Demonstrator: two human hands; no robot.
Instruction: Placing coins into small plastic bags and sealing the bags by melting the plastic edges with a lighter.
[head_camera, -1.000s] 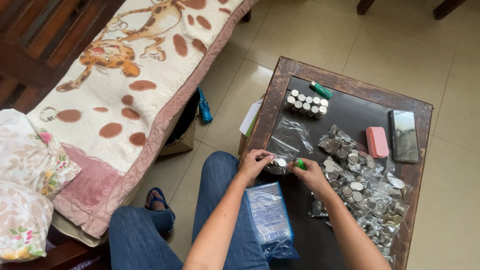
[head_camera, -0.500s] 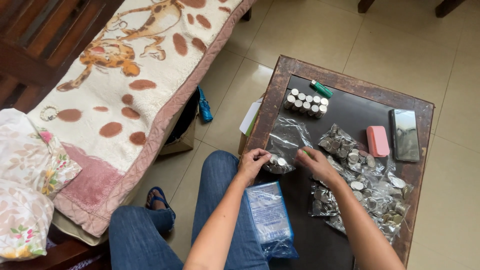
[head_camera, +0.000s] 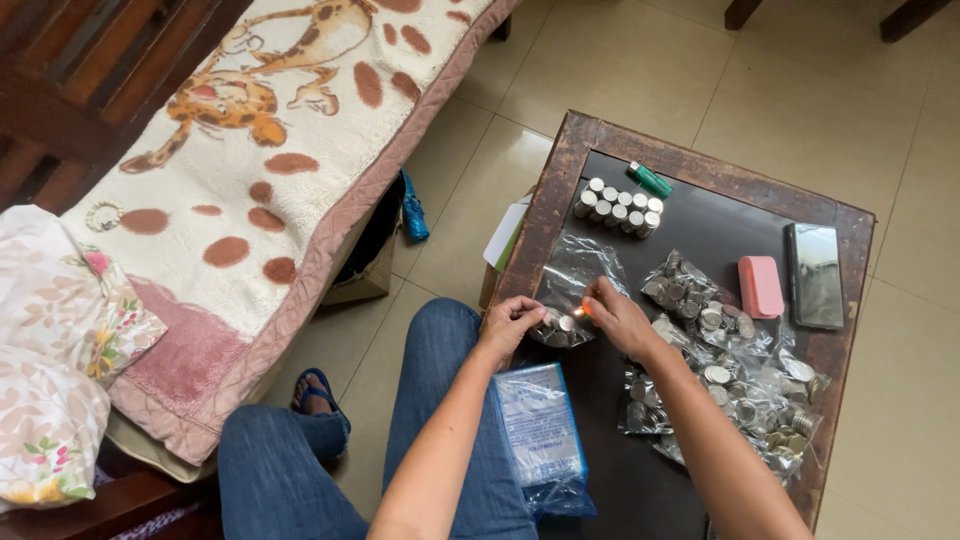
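While both hands meet at the near left edge of the table (head_camera: 560, 170), the thing between them is a small clear bag of coins (head_camera: 560, 328). The left hand (head_camera: 510, 322) has its grip closed on the bag's left side, fingers curled over the plastic and pinning it at the table's rim. The right hand (head_camera: 615, 315) comes in from the right, fingertips pinched together on something small and orange-bright (head_camera: 580, 312) right at the bag's upper right edge; what that is I cannot tell. So the bag lies directly between the two grips, touching the left one and just beside the right fingertips. Its long axis runs roughly left to right, along the line joining the hands. More bagged coins (head_camera: 720, 350) lie to the right, near the right forearm, and a block of stacked coin rolls (head_camera: 618, 205) stands farther back.
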